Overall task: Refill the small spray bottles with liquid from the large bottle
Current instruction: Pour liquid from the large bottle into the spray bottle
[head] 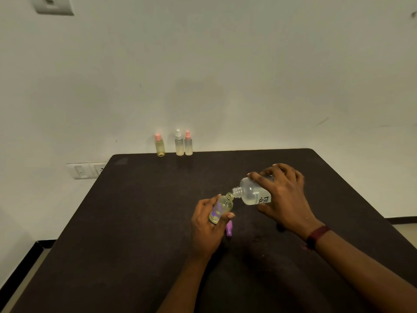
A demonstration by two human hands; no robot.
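There is wide open room on the left side of the table (135, 222), where a hand can pass. In the middle, the left hand (206, 224) with a small bottle (222, 207) and the right hand (282, 195) with the big bottle (251, 193) block the way. A purple cap (229, 230) lies just beside the left hand. At the far edge three little bottles (179, 143) stand by the wall (225, 75), with a gap between the left one and the other two
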